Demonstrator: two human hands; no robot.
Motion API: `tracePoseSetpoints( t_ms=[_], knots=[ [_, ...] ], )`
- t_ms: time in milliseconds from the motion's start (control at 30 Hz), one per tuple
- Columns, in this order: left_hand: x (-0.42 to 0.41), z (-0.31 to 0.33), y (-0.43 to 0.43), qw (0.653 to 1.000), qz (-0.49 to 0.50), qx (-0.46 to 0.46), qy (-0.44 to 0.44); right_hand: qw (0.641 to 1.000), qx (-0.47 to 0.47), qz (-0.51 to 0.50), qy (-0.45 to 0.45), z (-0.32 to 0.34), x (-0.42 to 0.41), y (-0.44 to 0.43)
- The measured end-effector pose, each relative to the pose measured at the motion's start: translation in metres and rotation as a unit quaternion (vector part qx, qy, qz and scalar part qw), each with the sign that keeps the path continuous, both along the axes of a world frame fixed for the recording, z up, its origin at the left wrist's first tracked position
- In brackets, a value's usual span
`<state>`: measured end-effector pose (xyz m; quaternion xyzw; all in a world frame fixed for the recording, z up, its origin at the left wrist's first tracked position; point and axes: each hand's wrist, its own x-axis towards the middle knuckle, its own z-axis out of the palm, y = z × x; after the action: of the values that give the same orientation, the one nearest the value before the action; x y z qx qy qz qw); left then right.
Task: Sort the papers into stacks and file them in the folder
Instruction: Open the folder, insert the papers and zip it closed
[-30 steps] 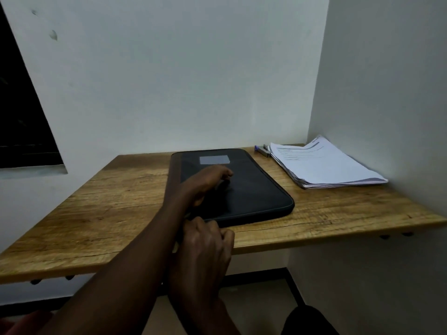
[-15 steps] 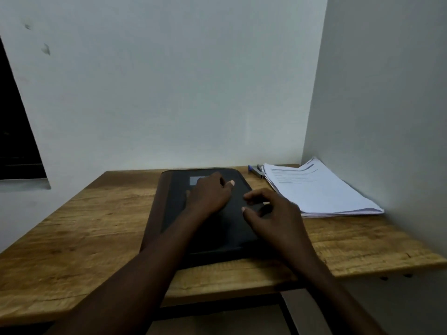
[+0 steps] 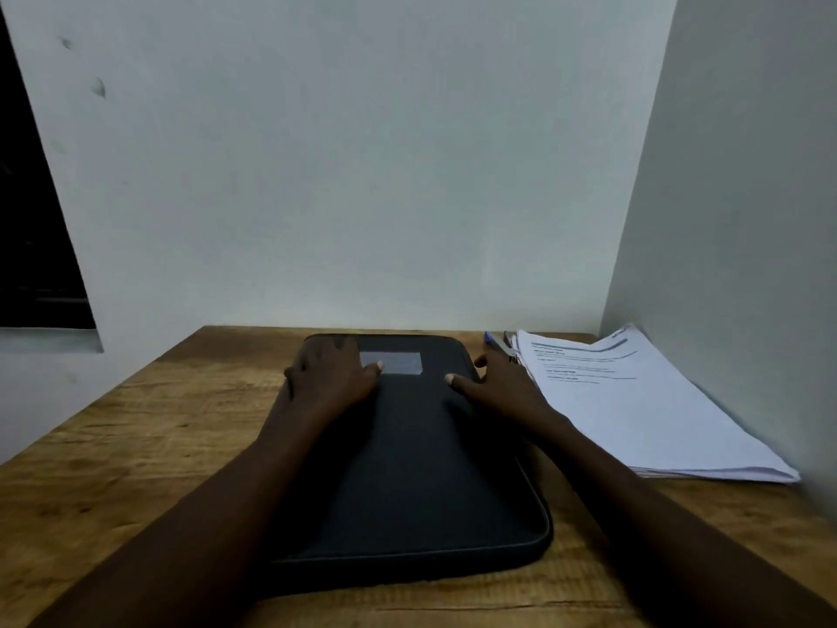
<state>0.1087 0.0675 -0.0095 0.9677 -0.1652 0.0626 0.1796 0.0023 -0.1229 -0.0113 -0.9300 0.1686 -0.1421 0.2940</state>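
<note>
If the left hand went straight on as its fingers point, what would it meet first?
Likely the back wall; the left hand lies at the folder's far edge, only table beyond.

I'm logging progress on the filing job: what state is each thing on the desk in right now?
Folder: closed, lying flat on the table.
Papers: one loose pile, outside the folder, to its right.
Pen: lying flat by the pile's far corner.
Left hand: open, resting on the folder's far left corner.
Right hand: open, fingers spread at the folder's right edge.
</note>
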Motion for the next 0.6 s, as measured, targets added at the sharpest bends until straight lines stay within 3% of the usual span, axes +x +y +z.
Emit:
tracePoseSetpoints(
  t_ms=[333,600],
  knots=[
    [0.009,-0.005,-0.013,0.995,0.079,0.046,0.027,0.998,-0.024,-0.046,0.047,-0.019,0.013,-0.022],
    [-0.014,-0.008,-0.032,0.994,0.082,0.070,0.035,0.996,-0.044,-0.060,0.053,-0.011,0.003,-0.033]
  ],
)
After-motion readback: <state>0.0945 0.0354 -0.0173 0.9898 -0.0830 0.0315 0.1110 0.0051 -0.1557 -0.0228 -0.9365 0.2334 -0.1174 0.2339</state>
